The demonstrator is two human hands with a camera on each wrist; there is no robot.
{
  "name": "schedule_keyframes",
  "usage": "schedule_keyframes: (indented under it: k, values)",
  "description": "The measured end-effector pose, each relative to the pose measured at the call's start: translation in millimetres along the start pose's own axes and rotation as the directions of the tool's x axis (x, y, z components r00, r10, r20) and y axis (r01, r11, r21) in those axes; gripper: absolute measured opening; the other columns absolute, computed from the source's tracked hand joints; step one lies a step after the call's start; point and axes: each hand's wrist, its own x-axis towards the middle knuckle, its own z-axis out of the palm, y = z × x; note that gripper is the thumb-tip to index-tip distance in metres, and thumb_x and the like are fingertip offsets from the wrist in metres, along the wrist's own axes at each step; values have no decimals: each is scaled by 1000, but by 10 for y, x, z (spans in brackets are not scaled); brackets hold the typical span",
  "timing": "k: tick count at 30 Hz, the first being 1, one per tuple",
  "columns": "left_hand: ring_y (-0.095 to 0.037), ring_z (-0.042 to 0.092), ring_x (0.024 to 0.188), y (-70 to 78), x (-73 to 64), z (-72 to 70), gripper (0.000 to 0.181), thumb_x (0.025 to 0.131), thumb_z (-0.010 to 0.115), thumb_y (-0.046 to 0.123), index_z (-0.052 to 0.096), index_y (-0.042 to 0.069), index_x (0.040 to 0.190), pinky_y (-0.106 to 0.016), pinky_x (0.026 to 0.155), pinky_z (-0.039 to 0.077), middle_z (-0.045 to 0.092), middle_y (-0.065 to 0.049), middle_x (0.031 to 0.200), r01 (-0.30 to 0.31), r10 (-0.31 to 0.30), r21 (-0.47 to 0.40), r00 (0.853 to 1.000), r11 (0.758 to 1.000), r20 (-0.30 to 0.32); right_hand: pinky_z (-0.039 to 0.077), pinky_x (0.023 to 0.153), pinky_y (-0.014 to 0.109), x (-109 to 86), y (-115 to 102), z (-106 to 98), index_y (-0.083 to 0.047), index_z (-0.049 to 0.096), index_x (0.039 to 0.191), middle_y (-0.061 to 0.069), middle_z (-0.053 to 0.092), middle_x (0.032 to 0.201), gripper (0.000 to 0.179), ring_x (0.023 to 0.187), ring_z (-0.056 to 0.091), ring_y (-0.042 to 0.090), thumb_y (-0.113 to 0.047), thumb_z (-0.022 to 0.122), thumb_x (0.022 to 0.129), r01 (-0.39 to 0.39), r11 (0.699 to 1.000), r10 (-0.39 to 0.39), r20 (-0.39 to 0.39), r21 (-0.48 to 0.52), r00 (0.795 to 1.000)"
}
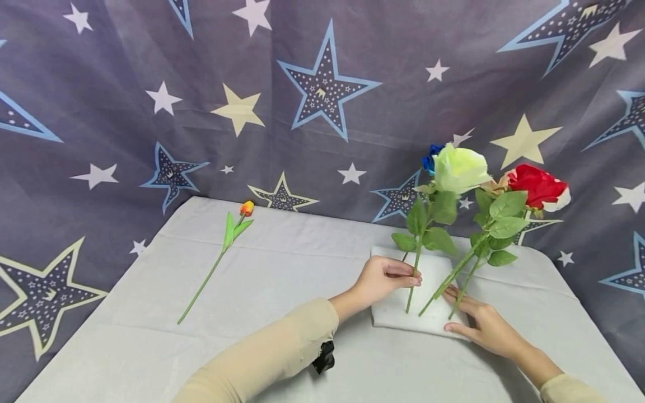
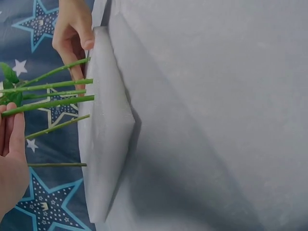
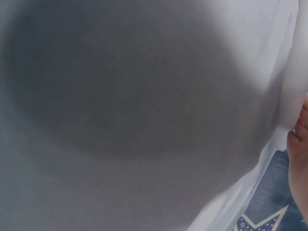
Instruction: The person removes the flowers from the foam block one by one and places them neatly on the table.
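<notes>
A pale yellow-green rose (image 1: 459,169) stands over a white foam block (image 1: 395,314), and my left hand (image 1: 377,281) pinches its stem between thumb and fingers. The lower stem ends meet the block's top in the left wrist view. My right hand (image 1: 486,326) rests on the block's right side, thumb near the front edge and fingers extended across the top. A red-and-white rose (image 1: 536,184) leans right over that hand, with a peach flower (image 1: 496,184) partly hidden beside it. Behind the pale rose shows a blue flower (image 1: 430,159).
An orange-yellow tulip (image 1: 247,209) with a long green stem lies on the left part of the grey-covered table (image 1: 302,263). A dark star-patterned curtain (image 1: 322,157) hangs right behind the table's back edge.
</notes>
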Motion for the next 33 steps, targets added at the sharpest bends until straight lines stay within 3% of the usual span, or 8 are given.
schedule_keyframes:
  k: [3, 6, 20, 26, 33]
  values:
    - [-37, 70, 95, -15, -9, -12, 21, 82, 72, 2, 71, -9, 100, -14, 76, 58, 71, -26, 100, -5, 5, -10, 1000, 1000, -27, 15, 105, -8, -10, 9, 4, -3, 62, 126, 21, 62, 128, 62, 131, 35, -4, -27, 81, 73, 15, 1000, -15, -14, 20, 1000]
    - [-38, 69, 96, -27, -15, -17, 22, 81, 72, 0, 71, -10, 101, -13, 76, 58, 71, -27, 99, -4, 3, -22, 999, 1000, -45, 15, 105, -8, -16, 13, 9, -3, 62, 126, 22, 62, 128, 61, 129, 26, -14, -27, 81, 73, 22, 999, -22, -18, 34, 1000]
    - [-46, 67, 94, -21, -4, 6, 22, 81, 69, -8, 67, -16, 101, -21, 77, 61, 68, -32, 99, -18, 8, -119, 997, 993, -80, 15, 105, -8, -1, -1, -15, -2, 62, 125, 21, 63, 127, 61, 129, 40, 1, -27, 81, 74, 19, 1000, -19, 1, 19, 1000]
    - [-44, 68, 94, 14, 33, -2, 22, 83, 68, -5, 68, -15, 103, -23, 78, 61, 68, -32, 99, -63, 53, -117, 995, 991, -85, 14, 104, -8, 10, -12, -22, -1, 63, 125, 20, 63, 127, 60, 126, 48, 12, -30, 80, 74, 1, 1000, -1, 18, 12, 1000]
    - [-44, 67, 96, 134, 38, -132, 24, 86, 66, -4, 66, -16, 107, -26, 81, 61, 66, -33, 102, -97, 86, -123, 992, 988, -88, 14, 105, -8, 3, 9, -7, 0, 62, 125, 22, 62, 128, 61, 130, 36, -3, -28, 81, 73, 16, 1000, -16, 3, 14, 1000]
